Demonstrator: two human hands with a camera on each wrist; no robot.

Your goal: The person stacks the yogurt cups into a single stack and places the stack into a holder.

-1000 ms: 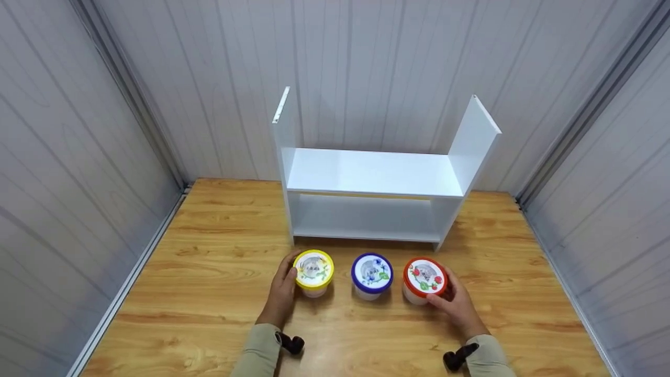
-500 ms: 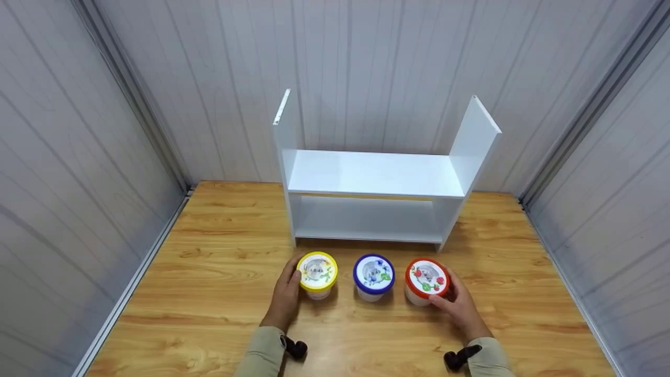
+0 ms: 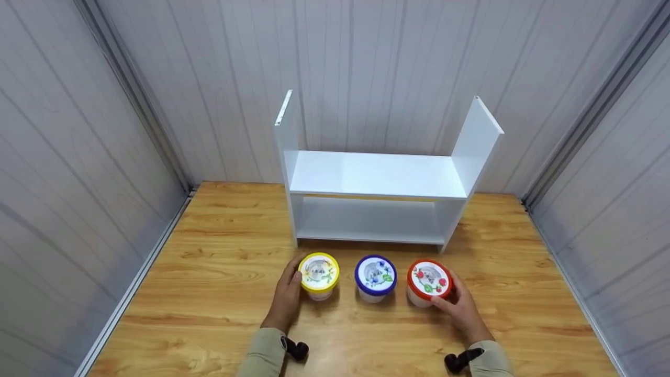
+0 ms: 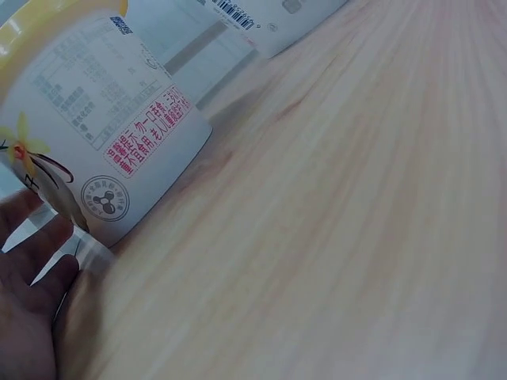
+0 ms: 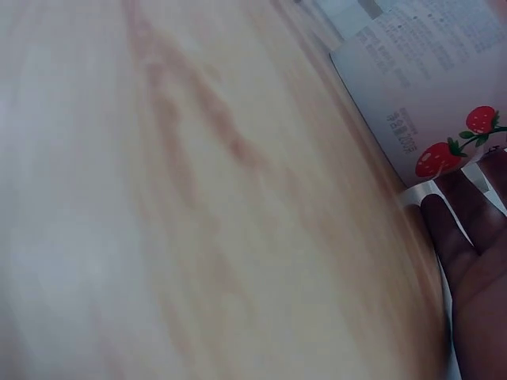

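Three white paper tubs with flower- or fruit-printed lids stand in a row on the wooden table in the head view. At the left is the yellow-rimmed tub (image 3: 319,272), its side covered in print in the left wrist view. My left hand (image 3: 286,293) holds it from the left, thumb by the lid's edge. The blue-rimmed tub (image 3: 375,275) stands untouched in the middle. On the right, my right hand (image 3: 460,309) holds the red-rimmed tub (image 3: 429,279), with the thumb at the near rim and fingers round the right side. Strawberries show on its wall (image 5: 444,158).
Behind the tubs stands a white two-level shelf (image 3: 377,175) with tall side panels. The wooden table (image 3: 225,293) meets pale panelled walls (image 3: 366,68) at the back and sides. A black wrist camera (image 3: 297,350) sits at my left cuff; another (image 3: 463,360) at the right.
The whole head view has shifted slightly, so everything sits a little farther right and lower. Both hands keep their places on the outer tubs.
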